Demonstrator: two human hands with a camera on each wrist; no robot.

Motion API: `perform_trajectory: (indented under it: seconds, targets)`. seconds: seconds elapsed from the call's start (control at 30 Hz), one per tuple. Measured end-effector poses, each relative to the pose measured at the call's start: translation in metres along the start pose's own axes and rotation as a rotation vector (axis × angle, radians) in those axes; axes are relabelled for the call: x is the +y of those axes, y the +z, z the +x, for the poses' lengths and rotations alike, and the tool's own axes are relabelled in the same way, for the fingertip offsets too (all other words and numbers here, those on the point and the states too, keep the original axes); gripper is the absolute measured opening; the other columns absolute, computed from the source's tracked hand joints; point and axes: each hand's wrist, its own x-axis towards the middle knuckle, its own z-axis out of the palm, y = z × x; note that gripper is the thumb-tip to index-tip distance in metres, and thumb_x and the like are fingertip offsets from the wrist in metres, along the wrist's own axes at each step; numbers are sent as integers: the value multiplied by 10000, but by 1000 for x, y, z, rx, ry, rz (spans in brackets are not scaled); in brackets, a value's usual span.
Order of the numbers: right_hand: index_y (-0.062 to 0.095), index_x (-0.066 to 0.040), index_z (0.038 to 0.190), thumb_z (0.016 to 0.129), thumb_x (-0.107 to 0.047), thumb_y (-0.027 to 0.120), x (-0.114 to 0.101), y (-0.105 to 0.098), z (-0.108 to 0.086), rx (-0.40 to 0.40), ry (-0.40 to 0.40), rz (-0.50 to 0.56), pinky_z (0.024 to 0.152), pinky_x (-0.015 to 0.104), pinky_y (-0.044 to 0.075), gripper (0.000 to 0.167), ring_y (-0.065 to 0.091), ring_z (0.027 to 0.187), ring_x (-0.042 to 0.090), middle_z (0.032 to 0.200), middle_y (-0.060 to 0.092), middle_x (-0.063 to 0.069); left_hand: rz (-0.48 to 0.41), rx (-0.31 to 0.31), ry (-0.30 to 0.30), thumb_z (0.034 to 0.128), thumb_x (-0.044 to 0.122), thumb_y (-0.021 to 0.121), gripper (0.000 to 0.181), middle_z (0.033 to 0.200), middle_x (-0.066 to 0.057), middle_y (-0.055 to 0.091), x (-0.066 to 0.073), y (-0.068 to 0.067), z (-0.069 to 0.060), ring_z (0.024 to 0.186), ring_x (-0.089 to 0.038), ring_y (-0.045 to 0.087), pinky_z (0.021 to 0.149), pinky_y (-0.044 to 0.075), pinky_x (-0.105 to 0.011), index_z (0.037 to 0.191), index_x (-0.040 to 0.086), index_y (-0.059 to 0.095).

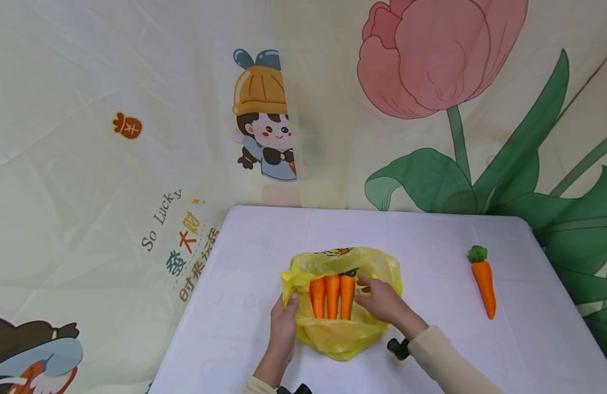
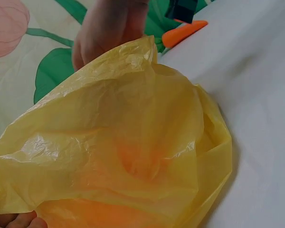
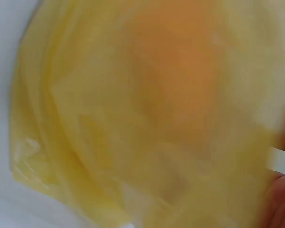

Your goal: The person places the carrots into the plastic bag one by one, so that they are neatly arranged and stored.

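A yellow plastic bag (image 1: 340,339) lies on the table with its mouth open. Inside it, several orange carrots (image 1: 333,295) lie side by side, and a bit of dark green shows above them. My left hand (image 1: 282,328) grips the bag's left edge; its fingers (image 2: 23,220) come out from under the plastic in the left wrist view. At the bag's right side is my right hand (image 1: 382,301), thumb and fingers apart beside the rightmost carrot. The right wrist view is blurred, with the fingers (image 3: 280,194) at its right edge. Contact with the bag there is unclear.
A single carrot with a green top (image 1: 484,287) lies on the right part of the white-covered table (image 1: 431,235). Behind the table hangs a printed cloth (image 1: 323,109) with a tulip and cartoon figures.
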Motion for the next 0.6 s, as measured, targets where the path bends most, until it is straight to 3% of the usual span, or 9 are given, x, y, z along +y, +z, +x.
perform_trajectory:
  seconds: [0.27,0.47,0.6]
  targets:
    - [498,-43,1482,941,-242,741,-23,-29,-26,178,-170,-74,987,492,521,626,606,1185,281,1401,588,68,1,-2,17,1104,242,406,556,1618,-146,308,-2,1,0,1497,-319,236,1203,209,-508,1576,-13,260]
    - [482,-80,1498,880,-277,804,-20,-43,-41,349,-320,-322,965,504,535,725,593,1203,305,1399,573,100,-7,-2,12,1104,237,409,551,1619,-127,309,-2,1,0,1500,-293,232,1210,202,-486,1577,-7,263]
    - [430,-47,1524,810,-263,869,-9,-55,-47,484,-453,-483,1012,511,503,865,553,1251,339,1441,526,147,-7,-3,11,1104,238,410,553,1615,-140,314,-1,1,0,1494,-304,244,1206,210,-492,1574,-14,263]
